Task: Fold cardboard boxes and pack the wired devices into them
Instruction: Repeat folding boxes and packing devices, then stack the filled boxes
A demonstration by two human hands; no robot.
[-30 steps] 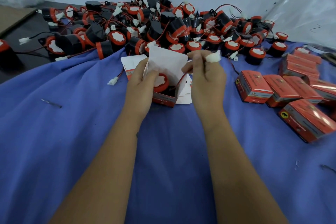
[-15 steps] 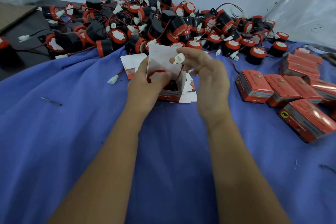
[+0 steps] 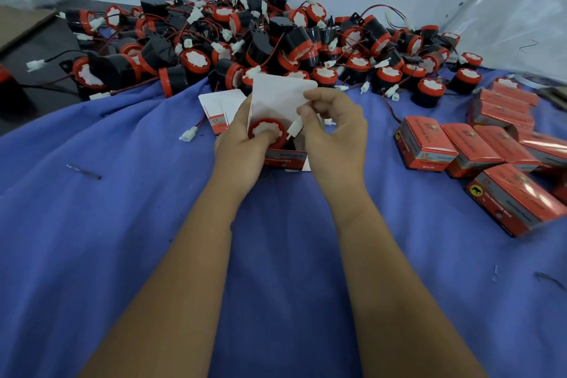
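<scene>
Left hand point(image 3: 242, 144) grips the open box point(image 3: 283, 156), thumb pressing the buzzer point(image 3: 266, 131) in; right hand point(image 3: 334, 129) pinches its white connector point(image 3: 295, 127). Best tuck the wire beside it before closing the flap.

Bare blue cloth point(image 3: 92, 224) lies open to the left and near side, while the device heap point(image 3: 260, 40) blocks behind and packed boxes point(image 3: 478, 156) crowd the right

Left hand point(image 3: 242, 144) hides the open box's point(image 3: 283, 159) near-left wall. Print on packed boxes point(image 3: 426, 147) too blurred to read. Rightmost ones cut off by frame edge.
</scene>
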